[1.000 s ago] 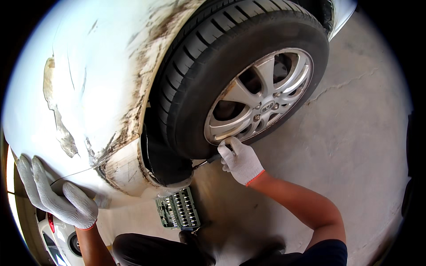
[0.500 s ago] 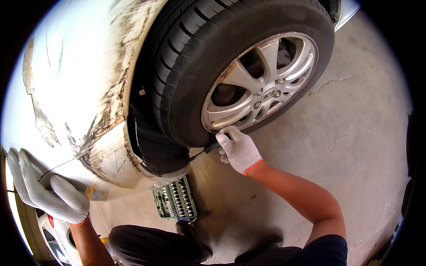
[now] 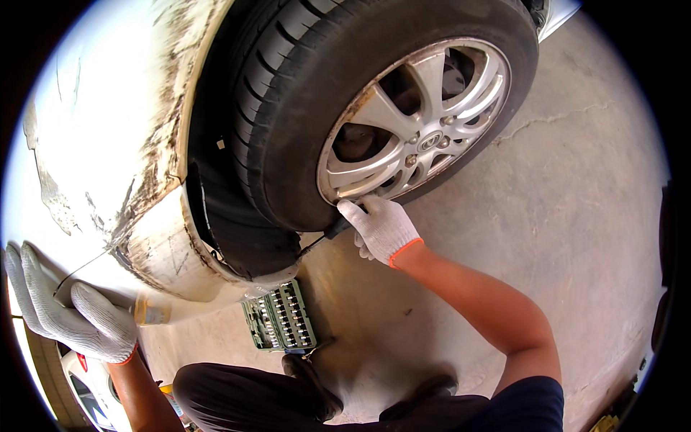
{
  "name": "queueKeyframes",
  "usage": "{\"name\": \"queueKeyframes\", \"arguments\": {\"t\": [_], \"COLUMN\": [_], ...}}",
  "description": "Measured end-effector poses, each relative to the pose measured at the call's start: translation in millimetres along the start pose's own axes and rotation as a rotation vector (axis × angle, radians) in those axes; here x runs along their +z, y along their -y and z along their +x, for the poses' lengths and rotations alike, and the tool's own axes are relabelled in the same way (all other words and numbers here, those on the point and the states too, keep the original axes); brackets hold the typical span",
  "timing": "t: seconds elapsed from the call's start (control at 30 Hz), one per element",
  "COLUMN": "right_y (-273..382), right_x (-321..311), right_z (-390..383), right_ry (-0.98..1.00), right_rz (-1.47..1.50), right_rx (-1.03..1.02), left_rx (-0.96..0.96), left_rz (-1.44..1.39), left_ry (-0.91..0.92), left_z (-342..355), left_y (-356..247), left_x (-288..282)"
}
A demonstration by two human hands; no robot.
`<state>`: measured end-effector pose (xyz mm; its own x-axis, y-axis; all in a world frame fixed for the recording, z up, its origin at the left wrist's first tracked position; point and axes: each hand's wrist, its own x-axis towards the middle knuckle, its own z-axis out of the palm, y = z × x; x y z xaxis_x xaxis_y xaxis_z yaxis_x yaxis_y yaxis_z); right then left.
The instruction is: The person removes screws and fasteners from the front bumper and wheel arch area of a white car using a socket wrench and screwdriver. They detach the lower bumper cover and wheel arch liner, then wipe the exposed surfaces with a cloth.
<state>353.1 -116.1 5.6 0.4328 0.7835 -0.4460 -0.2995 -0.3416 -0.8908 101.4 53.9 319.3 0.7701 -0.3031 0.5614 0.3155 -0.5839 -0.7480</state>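
Note:
My white-gloved left hand (image 3: 70,309) lies open, fingers stretched along the scuffed white bumper (image 3: 157,248) at the left. My right hand (image 3: 374,227), also gloved, grips a black-handled tool (image 3: 332,232) just beside the lower edge of the wheel's silver rim (image 3: 425,140). The tool's thin shaft reaches down-left to the lower end of the black wheel-arch liner (image 3: 252,241), where its tip is too small to make out. The black tyre (image 3: 288,129) fills the upper middle, close inside the dirty, cracked body panel (image 3: 101,129).
An open green socket case (image 3: 279,313) lies on the concrete floor (image 3: 576,237) under the bumper, near my knee and shoes. Another white car (image 3: 93,396) is at the lower left edge. Some dark objects stand at the far right rim.
The car, wheel and case have shifted up and left in the picture as my view moved. My right hand and tool rose with them; its fingers turned slightly. My left hand stays on the bumper.

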Motion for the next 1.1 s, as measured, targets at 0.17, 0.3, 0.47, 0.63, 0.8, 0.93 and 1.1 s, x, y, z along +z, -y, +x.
{"name": "queueKeyframes", "arguments": {"t": [0.17,0.3,0.47,0.63,0.8,0.93,1.1], "right_y": [-22.5,-6.8,-28.8,-52.7,-34.1,-38.3,-42.3], "right_x": [2.8,3.2,-0.6,4.7,5.8,17.6,31.3], "right_z": [18.4,12.3,13.5,19.0,16.2,16.8,7.1], "right_ry": [-0.214,-0.147,-0.058,-0.119,-0.031,-0.221,-0.298], "right_rz": [-0.325,-0.378,-0.261,-0.233,-0.267,-0.284,-0.119], "right_rx": [-0.205,-0.201,-0.339,-0.768,-0.472,-0.594,-0.639], "left_rx": [0.008,0.018,0.021,0.021,0.028,0.031,0.012], "left_rz": [-0.007,0.008,0.002,0.001,0.008,-0.001,-0.001], "left_ry": [-0.013,-0.002,-0.02,-0.028,-0.032,-0.042,-0.032], "left_z": [2.0,1.7,1.7,2.7,2.3,4.9,0.0], "left_y": [-1.8,-0.9,-2.3,-3.4,-4.8,-0.4,5.2], "left_x": [2.6,-1.2,2.0,3.4,2.5,2.4,2.0]}}
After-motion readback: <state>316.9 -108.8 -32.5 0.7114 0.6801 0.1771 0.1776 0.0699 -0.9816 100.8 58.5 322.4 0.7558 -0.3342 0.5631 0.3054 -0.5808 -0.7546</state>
